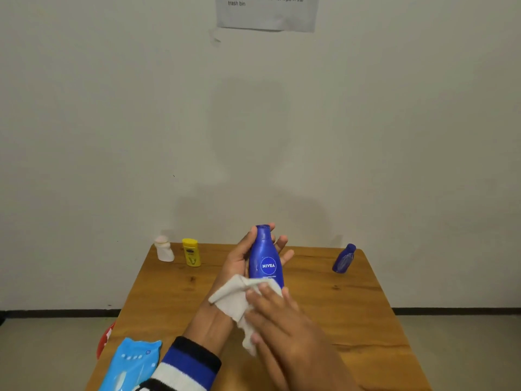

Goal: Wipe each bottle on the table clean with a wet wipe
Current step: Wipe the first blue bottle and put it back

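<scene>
My left hand (242, 256) holds a blue Nivea bottle (266, 256) upright above the middle of the table, fingers curled round its back. My right hand (277, 314) holds a white wet wipe (234, 299) against the bottle's lower part. The wipe drapes over my left wrist. A white bottle (164, 248) and a yellow bottle (191, 252) stand at the table's far left. At the far right stands a small dark blue bottle (344, 258).
The wooden table (352, 311) is pushed against a pale wall. A light blue pack of wet wipes (131, 362) lies at the near left edge. Something red (105, 338) shows on the floor beside the table's left edge. A paper notice (266, 12) hangs on the wall.
</scene>
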The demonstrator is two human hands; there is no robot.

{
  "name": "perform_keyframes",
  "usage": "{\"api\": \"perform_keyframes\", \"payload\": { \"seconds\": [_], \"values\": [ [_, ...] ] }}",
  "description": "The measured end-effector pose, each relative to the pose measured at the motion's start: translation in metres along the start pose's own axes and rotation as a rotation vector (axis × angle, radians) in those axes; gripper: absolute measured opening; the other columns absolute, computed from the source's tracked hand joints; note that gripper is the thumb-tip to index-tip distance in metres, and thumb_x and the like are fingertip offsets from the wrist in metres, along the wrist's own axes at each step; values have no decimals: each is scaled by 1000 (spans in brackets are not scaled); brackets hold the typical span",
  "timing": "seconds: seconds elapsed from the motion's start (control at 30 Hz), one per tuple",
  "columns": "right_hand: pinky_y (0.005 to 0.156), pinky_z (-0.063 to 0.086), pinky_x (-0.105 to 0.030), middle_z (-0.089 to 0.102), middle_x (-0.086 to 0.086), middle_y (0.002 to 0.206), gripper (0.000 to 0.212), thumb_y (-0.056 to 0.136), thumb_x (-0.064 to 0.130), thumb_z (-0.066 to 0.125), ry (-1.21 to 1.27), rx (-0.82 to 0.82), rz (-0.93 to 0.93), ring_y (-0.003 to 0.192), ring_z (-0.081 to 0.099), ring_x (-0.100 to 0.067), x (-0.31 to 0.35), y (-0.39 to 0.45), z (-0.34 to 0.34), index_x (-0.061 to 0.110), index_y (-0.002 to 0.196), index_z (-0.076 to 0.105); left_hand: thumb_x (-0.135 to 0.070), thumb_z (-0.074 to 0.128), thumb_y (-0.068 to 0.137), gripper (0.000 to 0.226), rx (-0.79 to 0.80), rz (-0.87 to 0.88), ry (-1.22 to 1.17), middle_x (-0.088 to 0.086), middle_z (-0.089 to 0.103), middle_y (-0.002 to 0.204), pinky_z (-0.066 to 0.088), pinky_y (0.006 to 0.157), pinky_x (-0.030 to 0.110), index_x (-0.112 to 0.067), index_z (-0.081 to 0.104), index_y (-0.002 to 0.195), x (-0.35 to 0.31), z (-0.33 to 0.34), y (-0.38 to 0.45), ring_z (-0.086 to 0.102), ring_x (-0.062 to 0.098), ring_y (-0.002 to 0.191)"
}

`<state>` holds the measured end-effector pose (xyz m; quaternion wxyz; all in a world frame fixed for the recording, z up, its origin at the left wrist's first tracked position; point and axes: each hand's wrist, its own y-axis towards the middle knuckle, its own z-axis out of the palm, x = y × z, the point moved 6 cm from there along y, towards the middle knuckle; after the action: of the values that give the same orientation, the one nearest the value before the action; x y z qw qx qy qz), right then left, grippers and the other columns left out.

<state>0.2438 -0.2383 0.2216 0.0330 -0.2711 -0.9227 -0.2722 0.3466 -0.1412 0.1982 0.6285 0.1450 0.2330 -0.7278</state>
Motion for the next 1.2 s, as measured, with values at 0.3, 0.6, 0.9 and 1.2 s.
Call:
{"api": "perform_keyframes", "payload": {
  "seconds": [0.3, 0.6, 0.9, 1.2],
  "values": [
    [118, 30, -39, 27, -12, 160, 58, 91, 3, 49, -1, -107, 122, 151, 17, -23, -21, 33, -23, 1, 148, 38, -26, 78, 78, 37, 117, -36, -23, 8, 70, 95, 46, 104, 48, -10, 70, 109, 0, 23, -12, 67, 26, 103],
    [122, 12, -32, 15, -3, 163, 62, 92, 14, 36, 48, -38, 223, 152, 7, -12, -15, 51, -39, 8, 153, 30, -29, 40, 104, 31, 31, -145, -49, 0, 76, 95, 34, 116, 41, -15, 68, 108, 17, 23, -31, 65, 14, 105],
    [112, 31, -44, 38, -12, 155, 48, 98, 20, 36, -176, 116, 168, 143, 35, -32, 18, 18, -2, 8, 144, 42, -37, 58, 86, 31, -38, 102, -73, 3, 68, 76, 57, 87, 55, -12, 66, 103, -24, 16, -11, 73, 21, 85],
    [121, -6, -36, -17, -2, 163, 67, 98, 26, 26, -85, 139, 299, 150, -21, -15, 4, 64, -43, 13, 156, -4, -36, 56, 97, 27, 36, -66, -34, 11, 69, 95, 48, 100, 46, -13, 70, 100, -1, 37, -34, 71, 24, 89]
  ]
}}
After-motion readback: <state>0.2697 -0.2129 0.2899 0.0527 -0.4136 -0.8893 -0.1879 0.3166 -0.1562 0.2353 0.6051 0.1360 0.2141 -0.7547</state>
